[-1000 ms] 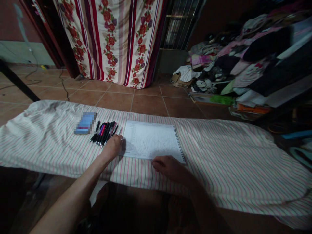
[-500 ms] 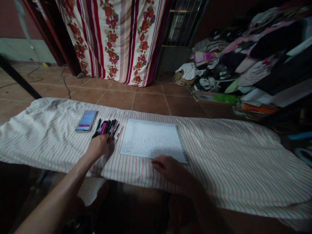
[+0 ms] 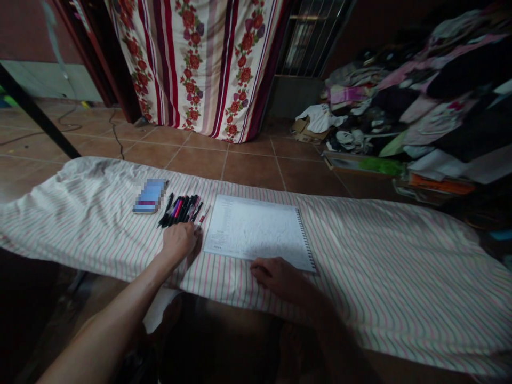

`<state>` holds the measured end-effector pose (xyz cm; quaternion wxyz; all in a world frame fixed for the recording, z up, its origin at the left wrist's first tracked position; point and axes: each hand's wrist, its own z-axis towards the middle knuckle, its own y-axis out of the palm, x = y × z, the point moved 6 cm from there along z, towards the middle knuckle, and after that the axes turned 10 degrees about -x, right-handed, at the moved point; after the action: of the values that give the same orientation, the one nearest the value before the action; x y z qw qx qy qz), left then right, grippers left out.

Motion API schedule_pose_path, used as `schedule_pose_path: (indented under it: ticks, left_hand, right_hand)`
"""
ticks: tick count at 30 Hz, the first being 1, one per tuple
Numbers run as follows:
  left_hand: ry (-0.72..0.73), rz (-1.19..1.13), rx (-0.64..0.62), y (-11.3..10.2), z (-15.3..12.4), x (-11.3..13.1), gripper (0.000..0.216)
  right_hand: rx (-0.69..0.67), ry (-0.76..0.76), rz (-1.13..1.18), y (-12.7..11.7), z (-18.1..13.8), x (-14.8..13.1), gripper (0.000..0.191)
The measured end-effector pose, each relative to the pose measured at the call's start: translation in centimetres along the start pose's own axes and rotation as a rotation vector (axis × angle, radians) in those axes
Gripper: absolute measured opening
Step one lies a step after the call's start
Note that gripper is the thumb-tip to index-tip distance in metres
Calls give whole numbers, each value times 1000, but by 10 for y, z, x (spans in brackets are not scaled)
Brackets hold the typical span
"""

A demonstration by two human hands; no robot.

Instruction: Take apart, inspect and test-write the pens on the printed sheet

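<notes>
My left hand point(image 3: 180, 239) is closed, its fingers curled at the near ends of a row of pens point(image 3: 182, 209). Those pens lie side by side on the striped cloth, mostly black, with a pink one and a purple one among them. A white pen with a red part point(image 3: 202, 217) lies just right of the fingers. What the fingertips hold, if anything, is hidden. My right hand point(image 3: 274, 274) rests loosely closed at the near edge of a spiral notebook point(image 3: 256, 226), with nothing visible in it. The notebook lies flat, its spiral on the right.
A phone point(image 3: 149, 196) with a blurred screen lies left of the pens. The striped cloth point(image 3: 360, 256) covers the surface. Beyond it are a tiled floor point(image 3: 252, 166), a floral curtain point(image 3: 200, 69) and a heap of clothes point(image 3: 416, 101) at the right.
The whole view has shifted, so things appear farther right. My left hand has drawn slightly back toward me along the pens, showing more of them. My right hand stays at the notebook's edge.
</notes>
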<state>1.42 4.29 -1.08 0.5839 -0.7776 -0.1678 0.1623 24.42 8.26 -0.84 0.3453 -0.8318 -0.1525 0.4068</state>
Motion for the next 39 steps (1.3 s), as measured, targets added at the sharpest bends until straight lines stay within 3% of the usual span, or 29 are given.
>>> schedule_pose_path:
  ticks: [15,23,29,39]
  left_hand:
    - [-75,-30,25,-8,6,-2,42]
    - [-148,-96,98,-23,5,-35,34]
    - [-147,-101,37,-12,13,-49,32]
    - [-152,-67,-13,-11,15,-47,34]
  right_hand:
    - [4,-9,35,2,-3,-1,22]
    - [0,-5,37,3,-4,0,22]
    - [9,-19,28,4,-2,1,23]
    - [6,-33,35,3,-1,-2,25]
